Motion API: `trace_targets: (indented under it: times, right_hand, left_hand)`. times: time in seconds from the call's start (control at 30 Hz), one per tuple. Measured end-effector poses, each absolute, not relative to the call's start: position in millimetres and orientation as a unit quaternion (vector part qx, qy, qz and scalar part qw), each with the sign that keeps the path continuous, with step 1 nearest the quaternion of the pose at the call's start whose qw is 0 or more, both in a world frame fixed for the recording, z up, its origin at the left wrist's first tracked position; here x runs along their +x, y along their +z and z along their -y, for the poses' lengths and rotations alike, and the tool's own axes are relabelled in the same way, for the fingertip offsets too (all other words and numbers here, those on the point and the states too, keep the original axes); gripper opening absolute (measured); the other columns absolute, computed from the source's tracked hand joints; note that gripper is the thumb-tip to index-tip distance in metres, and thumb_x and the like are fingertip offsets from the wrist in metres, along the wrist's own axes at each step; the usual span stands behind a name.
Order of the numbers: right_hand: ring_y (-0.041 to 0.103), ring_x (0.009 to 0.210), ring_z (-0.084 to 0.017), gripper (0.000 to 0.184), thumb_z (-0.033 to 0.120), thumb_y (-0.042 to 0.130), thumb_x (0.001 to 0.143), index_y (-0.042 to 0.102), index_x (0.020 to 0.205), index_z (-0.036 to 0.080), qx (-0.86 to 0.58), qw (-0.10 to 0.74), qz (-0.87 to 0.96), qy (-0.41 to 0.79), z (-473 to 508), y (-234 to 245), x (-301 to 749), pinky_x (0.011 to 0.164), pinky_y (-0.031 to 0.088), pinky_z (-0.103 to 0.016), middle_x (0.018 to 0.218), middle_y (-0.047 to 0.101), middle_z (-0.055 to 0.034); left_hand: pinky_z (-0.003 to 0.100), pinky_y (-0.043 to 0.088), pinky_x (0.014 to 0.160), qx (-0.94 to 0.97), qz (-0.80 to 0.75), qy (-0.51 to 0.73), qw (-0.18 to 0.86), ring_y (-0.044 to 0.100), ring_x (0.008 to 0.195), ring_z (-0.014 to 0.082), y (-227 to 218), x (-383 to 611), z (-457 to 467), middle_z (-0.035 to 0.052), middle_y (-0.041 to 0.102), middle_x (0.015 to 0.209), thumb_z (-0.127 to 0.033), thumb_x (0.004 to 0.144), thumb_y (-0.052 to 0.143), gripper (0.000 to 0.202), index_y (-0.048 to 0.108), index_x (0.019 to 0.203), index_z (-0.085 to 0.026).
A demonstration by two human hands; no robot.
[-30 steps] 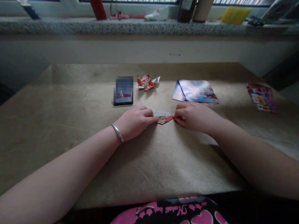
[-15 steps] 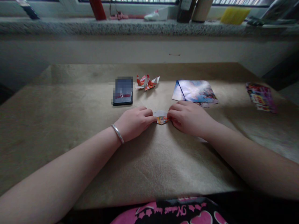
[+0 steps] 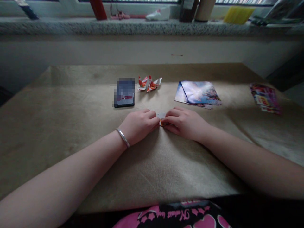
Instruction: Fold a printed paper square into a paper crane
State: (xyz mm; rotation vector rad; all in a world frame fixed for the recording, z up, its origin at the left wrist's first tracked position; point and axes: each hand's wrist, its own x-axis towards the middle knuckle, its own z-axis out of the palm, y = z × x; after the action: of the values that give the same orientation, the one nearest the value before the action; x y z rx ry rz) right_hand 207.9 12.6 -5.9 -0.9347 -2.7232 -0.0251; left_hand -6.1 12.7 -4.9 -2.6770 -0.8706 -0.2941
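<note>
A small folded piece of paper (image 3: 161, 116), white with a yellow printed part, lies on the table between my hands and is mostly covered by fingers. My left hand (image 3: 141, 125) is closed, with thumb and fingertips pinching the paper's left side. From the right, my right hand (image 3: 184, 123) has its fingers pressed together on the printed part, close to the left fingertips. Behind the hands stands a red and white folded paper figure (image 3: 149, 83) with pointed tips. A phone (image 3: 125, 92), partly blurred out, lies left of that figure.
Printed sheets (image 3: 199, 92) in pale blue and purple lie behind my right hand. A fanned stack of colourful cards (image 3: 265, 98) is at the far right. Beyond the tan-covered table (image 3: 133, 177), a stone sill (image 3: 142, 28) holds several objects, including a red cylinder (image 3: 98, 9) and a yellow block (image 3: 238, 15).
My right hand has moved left and slightly down over the paper, covering more of its printed part. The left hand has shifted slightly right.
</note>
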Motion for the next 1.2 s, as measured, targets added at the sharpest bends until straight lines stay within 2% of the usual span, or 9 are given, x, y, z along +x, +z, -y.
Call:
trace_targets:
  times: [0.23, 0.4, 0.57, 0.73, 0.93, 1.2]
  right_hand:
    - [0.054, 0.085, -0.019, 0.025, 0.029, 0.048, 0.092, 0.069, 0.09, 0.015, -0.305, 0.141, 0.942, 0.007, -15.9, -8.0, 205.3, 0.074, 0.043, -0.03, 0.091, 0.065, -0.0098]
    - [0.054, 0.083, -0.019, 0.019, 0.026, 0.052, 0.088, 0.066, 0.089, 0.014, -0.323, 0.142, 0.935, 0.017, -14.1, -6.7, 203.8, 0.072, 0.042, -0.029, 0.09, 0.065, -0.0096]
    - [0.052, 0.077, -0.018, 0.023, 0.027, 0.046, 0.091, 0.066, 0.088, 0.014, -0.323, 0.131, 0.936, -0.039, -9.7, -7.0, 201.5, 0.065, 0.037, -0.029, 0.085, 0.065, -0.0088]
    - [0.051, 0.076, -0.018, 0.025, 0.027, 0.046, 0.091, 0.068, 0.085, 0.016, -0.325, 0.133, 0.935, -0.055, -9.6, -8.4, 200.4, 0.065, 0.036, -0.03, 0.083, 0.065, -0.0077]
    - [0.052, 0.08, -0.019, 0.024, 0.024, 0.047, 0.089, 0.069, 0.085, 0.017, -0.363, 0.146, 0.92, -0.007, -10.9, -9.0, 199.3, 0.068, 0.036, -0.03, 0.083, 0.066, -0.0076]
    - [0.054, 0.079, -0.018, 0.018, 0.027, 0.052, 0.086, 0.065, 0.084, 0.016, -0.417, 0.147, 0.894, 0.073, -14.6, -12.8, 200.6, 0.068, 0.038, -0.028, 0.082, 0.065, -0.0067]
  left_hand:
    - [0.026, 0.037, 0.052, -0.939, 0.283, -0.084, 0.177, 0.056, 0.069, 0.0167, -3.7, -4.2, -12.0, 0.0022, 0.061, 0.078, -0.019, 0.088, 0.054, 0.01, 0.06, 0.08, -0.016]
    - [0.026, 0.04, 0.056, -0.935, 0.307, -0.089, 0.154, 0.057, 0.073, 0.0174, -4.7, -3.1, -12.7, 0.0031, 0.062, 0.079, -0.024, 0.089, 0.053, 0.014, 0.06, 0.079, -0.016]
    - [0.025, 0.04, 0.057, -0.932, 0.315, -0.101, 0.148, 0.056, 0.073, 0.0162, -6.5, -4.9, -14.0, 0.0037, 0.062, 0.079, -0.025, 0.089, 0.052, 0.015, 0.062, 0.082, -0.016]
    - [0.025, 0.041, 0.059, -0.939, 0.303, -0.105, 0.126, 0.056, 0.074, 0.0154, -7.2, -9.9, -16.3, 0.0032, 0.062, 0.082, -0.028, 0.091, 0.051, 0.017, 0.063, 0.084, -0.017]
    - [0.024, 0.044, 0.065, -0.945, 0.294, -0.112, 0.089, 0.058, 0.077, 0.0145, -7.0, -13.7, -19.5, 0.0034, 0.064, 0.084, -0.028, 0.093, 0.047, 0.021, 0.065, 0.088, -0.019]
    - [0.024, 0.045, 0.066, -0.95, 0.282, -0.106, 0.08, 0.06, 0.078, 0.0145, -7.7, -16.1, -19.7, 0.0036, 0.066, 0.091, -0.032, 0.092, 0.048, 0.023, 0.067, 0.091, -0.019]
